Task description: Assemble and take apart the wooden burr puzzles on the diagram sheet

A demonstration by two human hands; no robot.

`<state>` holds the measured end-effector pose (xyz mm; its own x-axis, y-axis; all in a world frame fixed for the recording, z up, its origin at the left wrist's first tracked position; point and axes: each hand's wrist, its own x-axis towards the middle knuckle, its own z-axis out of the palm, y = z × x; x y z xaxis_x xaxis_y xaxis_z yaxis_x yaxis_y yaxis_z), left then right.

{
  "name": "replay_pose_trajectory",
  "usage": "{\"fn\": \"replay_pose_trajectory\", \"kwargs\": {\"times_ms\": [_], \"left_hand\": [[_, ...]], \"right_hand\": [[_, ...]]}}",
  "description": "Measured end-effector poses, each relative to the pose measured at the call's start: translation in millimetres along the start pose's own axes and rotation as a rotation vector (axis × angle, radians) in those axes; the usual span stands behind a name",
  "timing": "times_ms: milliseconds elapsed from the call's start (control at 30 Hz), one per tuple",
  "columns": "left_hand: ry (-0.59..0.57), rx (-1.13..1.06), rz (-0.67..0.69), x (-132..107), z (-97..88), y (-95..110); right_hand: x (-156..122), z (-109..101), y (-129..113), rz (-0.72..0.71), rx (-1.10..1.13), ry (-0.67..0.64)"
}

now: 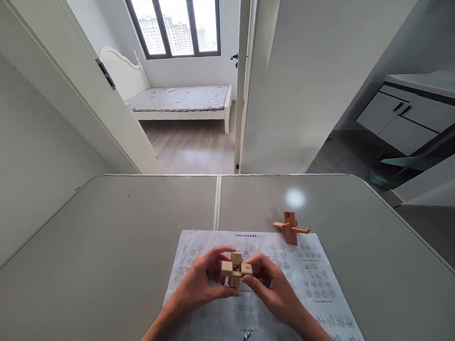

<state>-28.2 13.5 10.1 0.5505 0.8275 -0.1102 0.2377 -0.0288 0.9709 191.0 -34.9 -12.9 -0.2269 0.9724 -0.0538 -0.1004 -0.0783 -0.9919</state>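
A light wooden interlocking burr puzzle (236,270) is held up between both hands above a printed sheet (286,302). My left hand (205,275) grips it from the left, with fingers over the top and the thumb under its lower end. From the right, my right hand (270,284) pinches a protruding block between thumb and fingers. Several short square blocks cross in the puzzle, and a dark mark shows on the right one. Part of its left side is hidden by my left fingers. The sheet carries rows of small puzzle diagrams.
A reddish wooden cross-shaped puzzle (290,228) stands at the sheet's far edge. The grey table (97,255) has a pale seam (217,202) and a raised rim. Beyond are a doorway, a bed (185,99) and a cabinet (412,115) at right.
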Motion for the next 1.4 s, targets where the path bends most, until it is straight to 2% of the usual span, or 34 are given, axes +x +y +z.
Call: {"fn": "replay_pose_trajectory", "kwargs": {"times_ms": [400,633,800,1033,1400], "left_hand": [[-0.023,0.085,-0.025,-1.7,-0.6,-1.1],[-0.016,0.122,0.086,-3.0,-4.0,4.2],[0.024,0.192,0.035,-3.4,-2.5,6.8],[0.057,0.208,0.042,-2.3,-0.8,3.8],[0.040,0.165,0.029,-4.0,-1.6,1.5]], "right_hand": [[-0.7,0.4,1.1,-0.010,-0.085,0.020],[-1.1,1.7,0.8,-0.007,-0.126,0.014],[-0.7,4.1,-0.7,-0.004,-0.170,-0.005],[0.1,6.2,-2.7,-0.004,-0.193,-0.036],[-0.8,7.3,-5.0,-0.008,-0.180,-0.076]]}}
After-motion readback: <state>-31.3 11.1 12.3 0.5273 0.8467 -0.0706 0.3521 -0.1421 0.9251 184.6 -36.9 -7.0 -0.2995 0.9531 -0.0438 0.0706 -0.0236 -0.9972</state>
